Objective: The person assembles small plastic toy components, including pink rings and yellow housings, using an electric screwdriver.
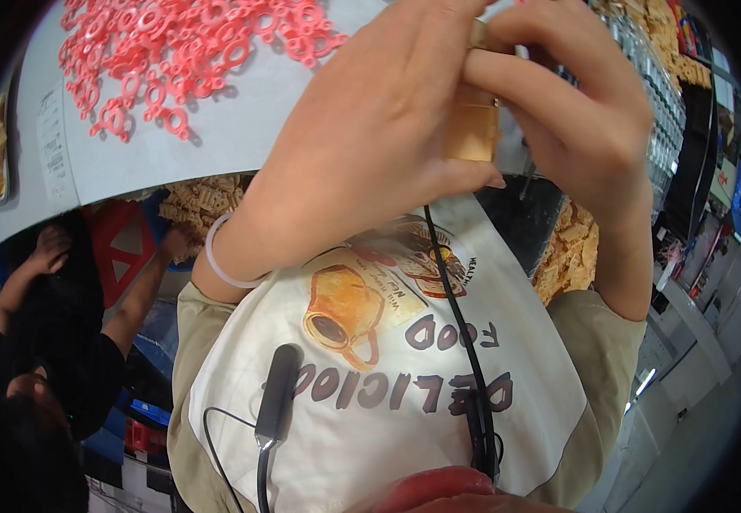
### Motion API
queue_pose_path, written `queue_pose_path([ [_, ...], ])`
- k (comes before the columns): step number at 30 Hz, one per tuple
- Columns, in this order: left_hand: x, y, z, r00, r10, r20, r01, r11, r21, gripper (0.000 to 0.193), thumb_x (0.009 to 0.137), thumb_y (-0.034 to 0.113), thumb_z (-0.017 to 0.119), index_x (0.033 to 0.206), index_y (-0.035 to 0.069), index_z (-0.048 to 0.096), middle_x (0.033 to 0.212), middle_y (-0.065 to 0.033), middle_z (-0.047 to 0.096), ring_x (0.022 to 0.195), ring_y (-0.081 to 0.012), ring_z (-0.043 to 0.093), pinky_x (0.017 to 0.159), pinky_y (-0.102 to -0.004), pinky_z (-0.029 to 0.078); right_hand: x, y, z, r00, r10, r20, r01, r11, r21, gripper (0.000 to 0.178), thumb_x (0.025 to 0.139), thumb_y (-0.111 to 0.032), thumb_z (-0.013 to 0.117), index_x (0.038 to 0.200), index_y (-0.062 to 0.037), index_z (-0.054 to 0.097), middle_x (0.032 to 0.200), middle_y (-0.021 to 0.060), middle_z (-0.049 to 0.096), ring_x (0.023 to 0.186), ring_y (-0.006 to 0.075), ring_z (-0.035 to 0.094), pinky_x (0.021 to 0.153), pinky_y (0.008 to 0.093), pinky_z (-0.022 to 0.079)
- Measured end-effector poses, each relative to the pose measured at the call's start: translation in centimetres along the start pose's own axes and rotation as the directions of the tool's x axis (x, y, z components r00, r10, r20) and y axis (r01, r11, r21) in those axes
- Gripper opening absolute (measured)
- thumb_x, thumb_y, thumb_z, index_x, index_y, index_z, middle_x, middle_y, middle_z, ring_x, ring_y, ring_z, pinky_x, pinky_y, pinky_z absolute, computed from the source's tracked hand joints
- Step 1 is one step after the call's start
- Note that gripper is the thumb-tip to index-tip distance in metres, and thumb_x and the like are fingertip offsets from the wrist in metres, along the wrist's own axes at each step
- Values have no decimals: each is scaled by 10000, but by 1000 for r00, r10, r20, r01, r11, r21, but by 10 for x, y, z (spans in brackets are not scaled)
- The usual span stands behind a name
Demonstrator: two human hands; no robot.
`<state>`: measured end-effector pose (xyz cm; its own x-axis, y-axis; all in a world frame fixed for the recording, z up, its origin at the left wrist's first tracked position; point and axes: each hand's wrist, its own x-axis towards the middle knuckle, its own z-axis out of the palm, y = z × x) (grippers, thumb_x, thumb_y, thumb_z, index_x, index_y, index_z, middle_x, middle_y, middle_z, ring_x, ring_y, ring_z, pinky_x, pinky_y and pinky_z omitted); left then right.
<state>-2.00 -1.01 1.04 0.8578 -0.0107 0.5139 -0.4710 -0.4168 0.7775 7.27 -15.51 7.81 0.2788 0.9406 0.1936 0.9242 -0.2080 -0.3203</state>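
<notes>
My left hand reaches over the grey table's near edge, its fingers closed around a flat, tan plastic piece. The thumb lies along the lower edge of that piece. Beside it, my right hand has bent fingers pressed together at the piece's upper end; the fingertips meet the left hand there, and what they pinch is hidden. A speck of pink shows at the frame's top edge between the hands. Many small pink ring-shaped plastic parts lie heaped on the table to the left of my hands.
Clear plastic trays stand at the right. Tan plastic pieces fill a space below the table edge, with more tan pieces at the left. A co-worker's arms show at the far left, near a red frame. A black cable hangs before me.
</notes>
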Motion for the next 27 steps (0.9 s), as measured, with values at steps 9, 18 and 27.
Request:
queue_pose_path([
  [9, -11, -12, -5, 986, 77, -147, -77, 997, 11, 766, 561, 142, 791, 1200, -95, 442, 1004, -172, 542, 969, -326, 554, 820, -371, 474, -23, 1, -12, 970, 217, -113, -204, 972, 119, 239, 760, 195, 577, 946, 65, 654, 925, 144, 644, 827, 213, 622, 729, 278, 497],
  [18, -10, -8, 6, 996, -32, -82, 42, 992, 123, 753, 542, 168, 800, 1160, -115, 475, 969, -164, 572, 954, -294, 576, 831, -330, 477, -29, -5, 14, 984, 80, -156, -107, 979, -174, 226, 748, 147, 641, 946, 39, 661, 901, 141, 636, 797, 232, 636, 672, 284, 512],
  [27, -9, -4, 1, 995, -57, -76, 65, 993, 96, 700, 514, 205, 830, 1078, -71, 523, 949, -140, 585, 961, -277, 578, 828, -328, 474, -31, -4, -3, 948, 285, -139, -310, 925, -219, 158, 837, 62, 642, 988, 24, 671, 883, 85, 660, 729, 131, 599, 645, 232, 483],
])
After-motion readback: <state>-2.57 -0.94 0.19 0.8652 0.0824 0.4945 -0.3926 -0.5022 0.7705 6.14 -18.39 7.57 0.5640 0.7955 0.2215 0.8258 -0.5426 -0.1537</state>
